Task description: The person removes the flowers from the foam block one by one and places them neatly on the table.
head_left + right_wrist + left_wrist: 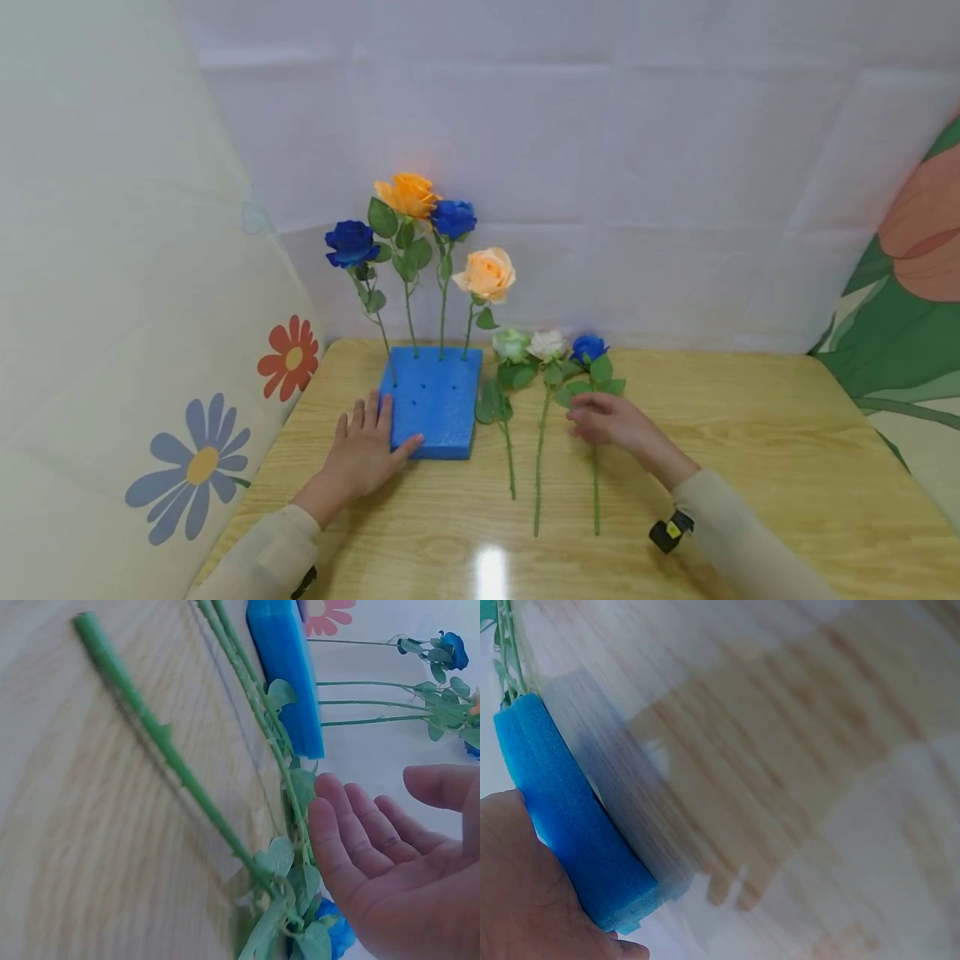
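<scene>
Head view: left hand point(365, 452) flat, fingers straight, pressing near-left edge of foam block point(432, 402) on table point(787, 450). Right hand point(609, 418) open, relaxed, hovering over blue rose point(588, 347) stem, rightmost of three lying right of block. Pinch stem mid-length, below leaves; keep block pinned. Four roses point(420, 242) stand upright in far row.

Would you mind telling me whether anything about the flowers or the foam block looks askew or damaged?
Nothing looks damaged or spilled. Four roses stand in the blue foam block; the left blue rose leans outward a little. Three more stems lie flat on the table beside it.
</scene>
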Demonstrator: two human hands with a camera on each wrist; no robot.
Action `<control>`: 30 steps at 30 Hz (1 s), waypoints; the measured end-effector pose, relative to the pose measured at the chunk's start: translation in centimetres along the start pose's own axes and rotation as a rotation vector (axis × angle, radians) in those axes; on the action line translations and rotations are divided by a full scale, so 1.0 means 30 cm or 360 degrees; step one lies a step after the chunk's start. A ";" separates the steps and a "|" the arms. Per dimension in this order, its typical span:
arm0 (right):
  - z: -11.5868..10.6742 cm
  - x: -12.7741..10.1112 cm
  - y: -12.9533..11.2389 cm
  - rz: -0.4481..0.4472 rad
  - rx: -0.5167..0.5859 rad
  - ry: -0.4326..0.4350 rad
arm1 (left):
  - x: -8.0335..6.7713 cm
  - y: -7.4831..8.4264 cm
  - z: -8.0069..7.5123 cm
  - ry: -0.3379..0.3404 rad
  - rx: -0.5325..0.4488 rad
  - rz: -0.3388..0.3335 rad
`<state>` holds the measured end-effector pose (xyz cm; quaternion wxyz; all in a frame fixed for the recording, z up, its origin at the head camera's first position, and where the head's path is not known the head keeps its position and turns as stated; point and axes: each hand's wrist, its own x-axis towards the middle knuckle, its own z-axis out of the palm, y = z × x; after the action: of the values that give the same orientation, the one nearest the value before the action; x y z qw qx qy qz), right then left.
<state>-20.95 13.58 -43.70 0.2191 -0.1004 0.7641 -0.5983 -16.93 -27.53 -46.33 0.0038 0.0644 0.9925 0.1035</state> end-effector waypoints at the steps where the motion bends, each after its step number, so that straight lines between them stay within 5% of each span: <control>1: 0.004 0.007 -0.005 -0.0002 0.0013 -0.0007 | 0.001 0.000 0.000 -0.0007 0.0009 0.0002; 8: 0.038 0.061 -0.028 -0.0088 0.0043 -0.0038 | 0.016 -0.027 0.034 -0.0005 0.0021 0.0011; 30: 0.147 0.246 -0.119 -0.0222 0.0136 0.0043 | 0.008 -0.016 0.021 -0.0032 0.0018 -0.0009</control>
<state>-25.85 5.73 -42.70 0.1706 -0.1360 0.7320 -0.6454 -17.23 -27.83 -47.03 0.0137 0.0626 0.9932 0.0971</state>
